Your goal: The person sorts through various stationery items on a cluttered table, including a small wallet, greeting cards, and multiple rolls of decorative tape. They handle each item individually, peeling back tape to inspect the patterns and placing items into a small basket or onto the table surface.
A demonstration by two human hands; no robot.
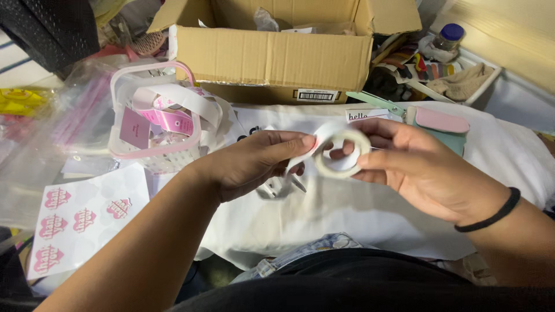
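Cluttered white cloth (370, 214) covers the work area w/ a cardboard box (277, 55) at the back. Mid-frame, a white tape roll (342, 151) is held above the cloth, between both hands. Right hand (430, 173) has its grip closed on the roll, thumb on the outer edge and fingers behind. Left hand (254, 162) pinches what looks like the tape's free end just beside the roll, thumb tip pressed down. Progress, as a judgement: the end seems found and a short bit pulled, but no length is drawn out, nothing cut, nothing stuck down yet. Something metallic, poss. scissors (280, 186), hangs under the left hand; mostly hidden, can't tell if it is held or lying on the cloth. Outward: pink-rimmed basket (156, 151) w/ pink ribbon to the left, sticker sheet (81, 219) w/ pink motifs near the left forearm, pink-and-green pouch (442, 124) behind the right hand, a white tray (480, 86) of odds and ends far right. Tape strip itself is blurred; how much tape is left on the roll is hard to judge. Box contents and tray items are too small or cut off to make out.
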